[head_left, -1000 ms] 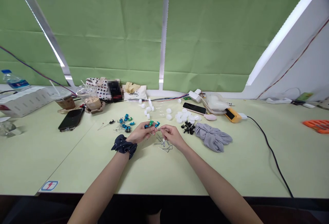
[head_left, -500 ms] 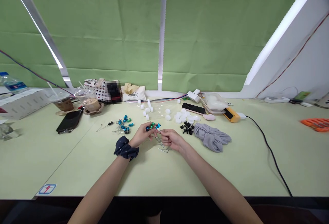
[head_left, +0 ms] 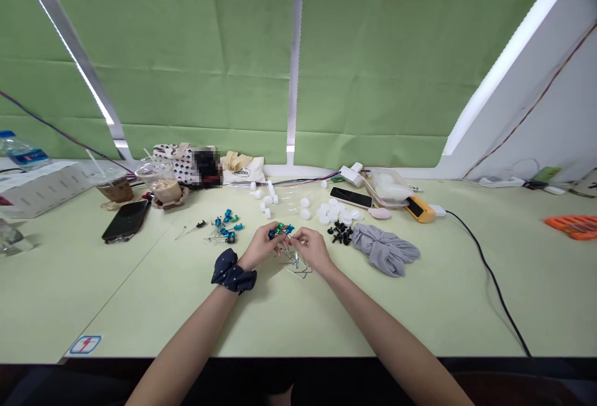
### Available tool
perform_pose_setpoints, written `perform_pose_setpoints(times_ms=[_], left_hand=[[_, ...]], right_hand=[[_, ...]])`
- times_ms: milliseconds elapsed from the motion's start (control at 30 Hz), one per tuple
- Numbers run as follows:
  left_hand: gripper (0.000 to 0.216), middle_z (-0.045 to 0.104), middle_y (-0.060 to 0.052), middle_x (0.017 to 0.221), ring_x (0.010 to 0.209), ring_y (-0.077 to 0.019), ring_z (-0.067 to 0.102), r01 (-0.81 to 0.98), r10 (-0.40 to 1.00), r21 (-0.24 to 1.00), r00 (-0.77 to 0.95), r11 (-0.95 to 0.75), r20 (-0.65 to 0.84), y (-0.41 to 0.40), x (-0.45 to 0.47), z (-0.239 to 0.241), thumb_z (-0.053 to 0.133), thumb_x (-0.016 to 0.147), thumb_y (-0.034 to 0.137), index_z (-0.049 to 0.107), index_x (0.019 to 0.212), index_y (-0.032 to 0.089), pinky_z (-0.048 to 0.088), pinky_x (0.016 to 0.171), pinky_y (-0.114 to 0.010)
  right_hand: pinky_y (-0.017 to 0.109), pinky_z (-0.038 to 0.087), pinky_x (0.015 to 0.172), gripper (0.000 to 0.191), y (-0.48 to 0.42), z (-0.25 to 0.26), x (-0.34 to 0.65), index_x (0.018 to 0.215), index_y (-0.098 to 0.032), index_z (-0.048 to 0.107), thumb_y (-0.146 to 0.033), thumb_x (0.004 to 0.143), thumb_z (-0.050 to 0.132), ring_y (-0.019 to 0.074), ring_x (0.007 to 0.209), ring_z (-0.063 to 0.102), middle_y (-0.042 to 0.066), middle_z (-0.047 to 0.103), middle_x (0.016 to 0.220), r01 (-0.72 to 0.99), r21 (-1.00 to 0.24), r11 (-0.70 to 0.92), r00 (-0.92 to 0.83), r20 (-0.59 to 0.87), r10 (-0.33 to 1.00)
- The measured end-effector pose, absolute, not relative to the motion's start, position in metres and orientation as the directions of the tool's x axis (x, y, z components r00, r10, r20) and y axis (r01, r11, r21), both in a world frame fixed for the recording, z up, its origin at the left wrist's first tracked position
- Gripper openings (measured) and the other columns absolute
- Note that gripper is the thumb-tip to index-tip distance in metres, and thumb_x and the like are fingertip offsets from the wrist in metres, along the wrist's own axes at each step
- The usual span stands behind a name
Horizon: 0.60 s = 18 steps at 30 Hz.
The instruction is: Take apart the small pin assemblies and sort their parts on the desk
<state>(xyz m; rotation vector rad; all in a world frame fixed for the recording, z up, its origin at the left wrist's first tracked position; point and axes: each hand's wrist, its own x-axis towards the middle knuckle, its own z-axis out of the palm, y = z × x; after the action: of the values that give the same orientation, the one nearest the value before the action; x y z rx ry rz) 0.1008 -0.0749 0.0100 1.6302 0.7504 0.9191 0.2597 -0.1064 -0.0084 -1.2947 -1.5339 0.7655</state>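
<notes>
Pale table (head_left: 298,322), metal rods (head_left: 296,263), grey cloth (head_left: 385,250)

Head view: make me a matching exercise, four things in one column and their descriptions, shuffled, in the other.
Things
1. Scrunchie
2. Cloth
3. Bent metal pieces
4. Left hand

Descriptions
A. Holding small blue and green pieces
B. Grey, right of the black pieces
C. Dark, with pale dots
D. Lying on the table, partly hidden by the hands

Pairs: 1-C, 2-B, 3-D, 4-A
</notes>
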Motion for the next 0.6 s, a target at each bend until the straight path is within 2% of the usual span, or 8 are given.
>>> perform_pose_setpoints(times_ms=[67,167,267,367,467,600], left_hand=[[0.034,0.061,-0.005,0.077,0.064,-0.016,0.061,0.04,0.829,0.966,0.523,-0.256,0.198,-0.076,0.102,0.011,0.056,0.078,0.041,0.055,0.096,0.012,0.049,0.042,-0.022],[0.032,0.062,-0.006,0.079,0.064,-0.0154,0.061,0.067,0.811,0.958,0.551,-0.278,0.197,-0.079,0.103,0.012,0.055,0.079,0.042,0.055,0.092,0.013,0.049,0.042,-0.022],[0.032,0.061,-0.005,0.077,0.062,-0.0143,0.06,0.084,0.803,0.953,0.563,-0.291,0.196,-0.08,0.103,0.014,0.055,0.079,0.042,0.055,0.091,0.013,0.048,0.042,-0.021],[0.031,0.061,-0.005,0.077,0.06,-0.0133,0.059,0.103,0.806,0.948,0.559,-0.301,0.196,-0.081,0.103,0.017,0.054,0.079,0.042,0.054,0.09,0.012,0.047,0.041,-0.02],[0.029,0.06,-0.004,0.072,0.056,-0.0117,0.057,0.131,0.812,0.942,0.552,-0.309,0.19,-0.081,0.101,0.019,0.054,0.08,0.041,0.054,0.084,0.013,0.046,0.04,-0.019],[0.029,0.059,-0.003,0.07,0.055,-0.011,0.056,0.13,0.803,0.938,0.563,-0.321,0.197,-0.083,0.102,0.022,0.054,0.08,0.041,0.054,0.085,0.013,0.046,0.04,-0.019]], right_hand=[[0.023,0.042,0.057,0.013,-0.102,-0.011,0.265,0.064,-0.016,0.06,-0.029,0.069,0.059,0.0164,0.066,0.061,0.004,0.067,0.069,0.317,-0.925,0.21,0.022,0.229,0.973],[0.023,0.042,0.054,0.016,-0.098,-0.013,0.271,0.061,-0.015,0.06,-0.03,0.062,0.065,0.0141,0.058,0.057,0.004,0.065,0.064,0.299,-0.942,0.152,0.05,0.174,0.983],[0.023,0.041,0.052,0.017,-0.097,-0.014,0.275,0.06,-0.015,0.058,-0.029,0.059,0.067,0.0127,0.057,0.055,0.003,0.063,0.064,0.307,-0.94,0.149,0.056,0.174,0.983],[0.022,0.039,0.045,0.019,-0.099,-0.011,0.276,0.067,-0.016,0.059,-0.031,0.06,0.068,0.0102,0.049,0.051,0.002,0.063,0.067,0.271,-0.953,0.137,-0.024,0.136,0.99],[0.022,0.037,0.04,0.023,-0.101,-0.007,0.278,0.078,-0.016,0.063,-0.036,0.066,0.064,0.0085,0.041,0.046,0.002,0.062,0.067,0.201,-0.976,0.082,-0.153,0.052,0.987],[0.024,0.039,0.045,0.025,-0.103,-0.004,0.278,0.072,-0.015,0.066,-0.039,0.071,0.06,0.0102,0.047,0.05,0.005,0.064,0.073,0.194,-0.976,0.1,-0.169,0.067,0.983]])
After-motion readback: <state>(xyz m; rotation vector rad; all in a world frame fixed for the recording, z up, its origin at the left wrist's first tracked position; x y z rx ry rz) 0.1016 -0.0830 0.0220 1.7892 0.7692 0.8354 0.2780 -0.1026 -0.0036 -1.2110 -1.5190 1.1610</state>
